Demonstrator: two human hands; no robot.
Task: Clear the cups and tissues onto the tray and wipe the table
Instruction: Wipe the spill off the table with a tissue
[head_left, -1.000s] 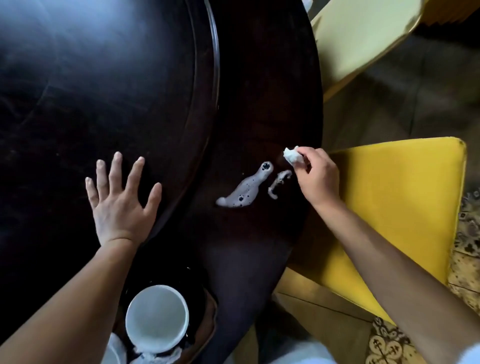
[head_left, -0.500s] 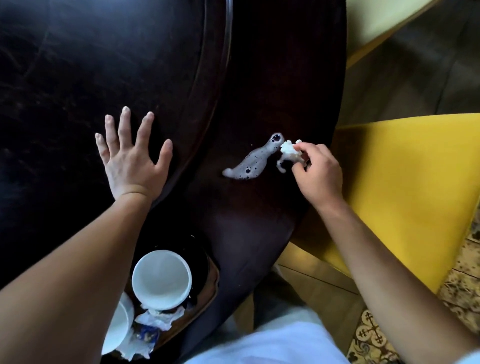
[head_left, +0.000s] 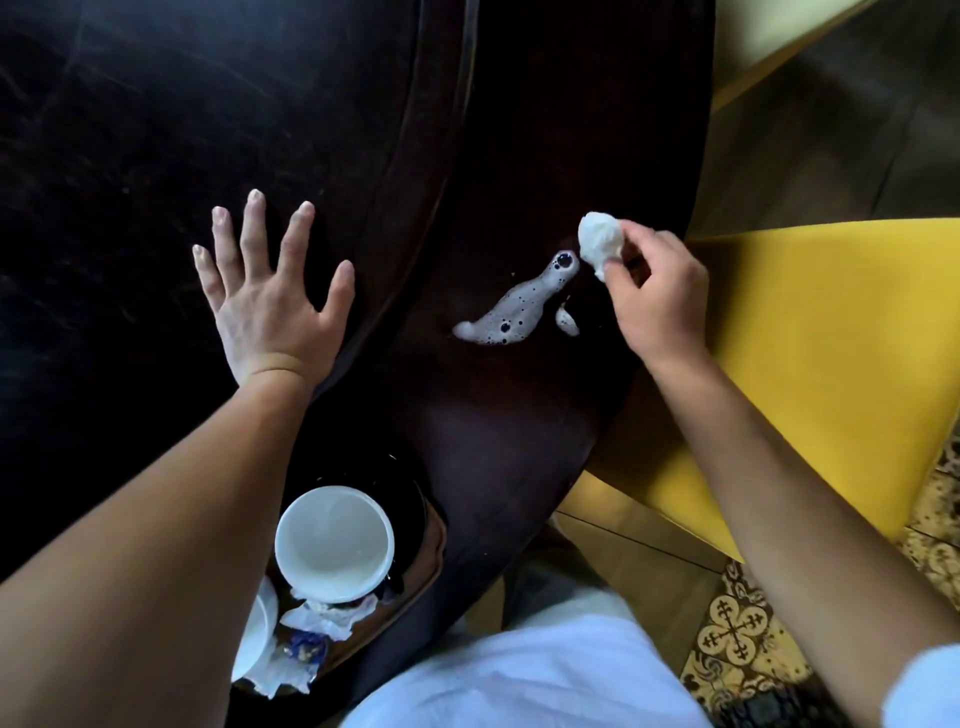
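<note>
Dark, glossy round worktop (head_left: 519, 130), near-black wood with faint scratches; a raised inner disc (head_left: 156, 130) fills the left and far part, its curved edge running from far centre down toward the near left. On the outer ring, a long foamy white spill (head_left: 514, 306) with dark bubbles, and a small separate white smear (head_left: 567, 322) just to its right. Right of the worktop, a yellow chair seat (head_left: 831, 353) tucked close to the rim; a second, paler yellow seat (head_left: 779, 31) at far right. Floor: brown boards at far right, patterned tile (head_left: 737, 634) at near right. White clothing (head_left: 519, 680) along the near edge. Left hand (head_left: 270, 306) lies flat on the inner disc, fingers spread wide, palm down, holding nothing. Right hand (head_left: 657, 306) is beside the far end of the spill, fingertips and thumb pinching a balled white tissue (head_left: 600, 241); whether the tissue touches the wood cannot be told. At near left, a dark tray (head_left: 426, 525) sits on the worktop, partly hidden by the left forearm. In it, a white cup (head_left: 334, 543) stands upright, its inside looking empty; part of a second white cup (head_left: 254, 639) shows at the forearm's edge. Crumpled white tissues (head_left: 332, 618) lie against the near side of the first cup, with a scrap bearing blue print (head_left: 304, 644) among them.
</note>
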